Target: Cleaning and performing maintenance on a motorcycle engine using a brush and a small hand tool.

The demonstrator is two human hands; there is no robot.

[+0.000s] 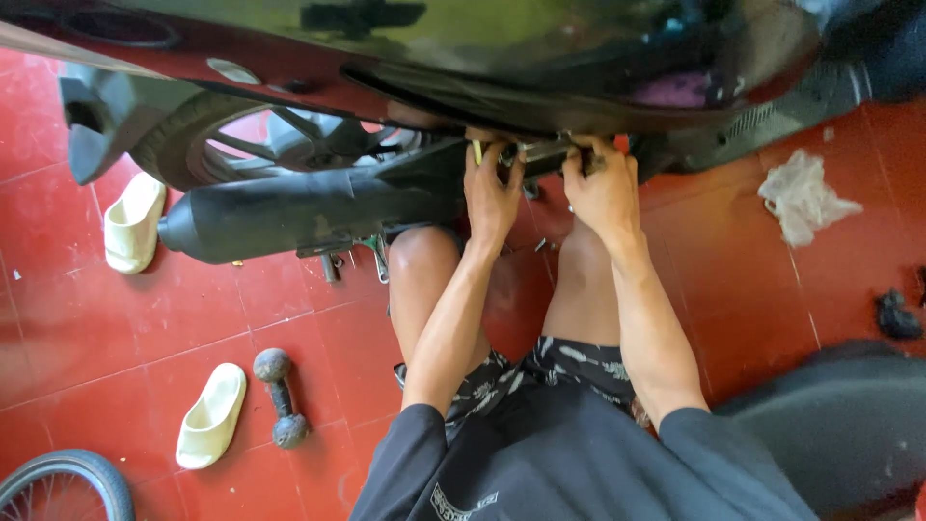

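Observation:
I sit on a red tiled floor with a motor scooter right over my knees. Both hands reach up under its dark body panel. My left hand grips a thin tool with a yellow handle against a metal part of the underside. My right hand has its fingers closed on that same metal part from the right. The scooter's black exhaust pipe runs to the left of my left hand, with the rear wheel behind it.
Two pale slippers lie on the floor, one by the wheel and one nearer me. A small dumbbell lies beside my left leg. A crumpled white rag and a dark scrap lie right. A bicycle wheel shows bottom left.

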